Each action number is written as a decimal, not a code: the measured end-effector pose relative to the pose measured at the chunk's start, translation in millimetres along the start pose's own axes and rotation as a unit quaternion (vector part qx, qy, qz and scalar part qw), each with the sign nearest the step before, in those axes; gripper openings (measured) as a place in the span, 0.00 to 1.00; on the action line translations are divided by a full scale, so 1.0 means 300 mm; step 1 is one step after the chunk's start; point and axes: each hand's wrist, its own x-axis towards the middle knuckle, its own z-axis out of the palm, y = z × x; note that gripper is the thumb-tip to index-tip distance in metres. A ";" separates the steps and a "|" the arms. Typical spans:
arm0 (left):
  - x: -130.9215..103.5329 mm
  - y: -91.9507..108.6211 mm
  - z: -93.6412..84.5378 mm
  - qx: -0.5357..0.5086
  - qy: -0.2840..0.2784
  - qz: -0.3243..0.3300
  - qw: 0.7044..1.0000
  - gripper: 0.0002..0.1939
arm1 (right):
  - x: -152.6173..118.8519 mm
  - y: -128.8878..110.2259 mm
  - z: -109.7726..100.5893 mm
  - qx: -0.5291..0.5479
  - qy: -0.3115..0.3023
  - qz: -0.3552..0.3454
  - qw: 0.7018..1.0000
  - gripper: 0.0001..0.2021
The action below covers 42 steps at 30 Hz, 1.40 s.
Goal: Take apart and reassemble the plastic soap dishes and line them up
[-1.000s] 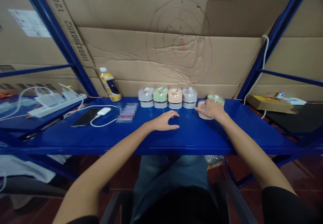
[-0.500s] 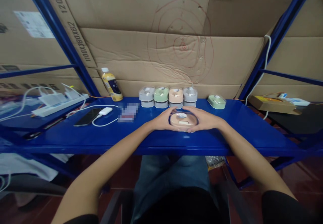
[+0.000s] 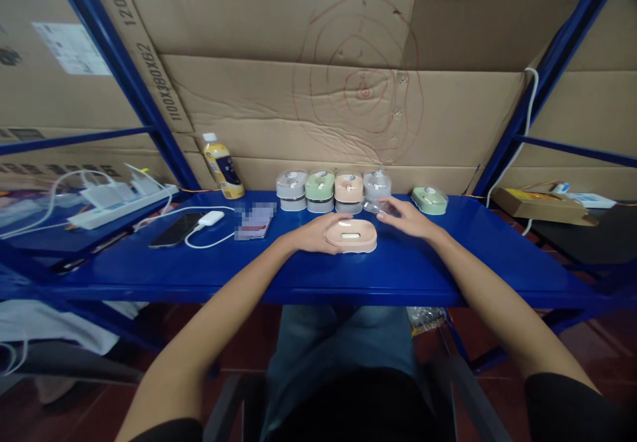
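Note:
On the blue table sits a pink oval box (image 3: 359,236), its top uncovered. My left hand (image 3: 319,233) grips the box's left end, fingers behind and thumb in front. My right hand (image 3: 402,218) is to the right of the box, its fingers closed on a clear lid (image 3: 374,206), which is tilted and hard to make out. Behind stands a row of stacked oval boxes with clear lids: grey (image 3: 291,183), green (image 3: 320,184), pink (image 3: 349,186) and grey (image 3: 379,184) on top. A single green box (image 3: 430,200) stands apart at the right.
A yellow bottle (image 3: 223,166) stands at the back left. Nearer are a phone (image 3: 174,231), a white adapter (image 3: 211,218) with cable, and a blurred-out item (image 3: 255,221). A power strip (image 3: 119,208) lies far left, an open carton (image 3: 542,207) far right.
The clear lid has come off the pink box and moved right and back with my right hand. My left hand has stayed at the box's left end.

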 end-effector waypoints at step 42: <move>-0.066 -0.059 -0.168 0.108 0.036 -0.113 0.987 0.27 | -0.005 0.085 -0.001 -0.205 -0.130 0.108 0.964 0.47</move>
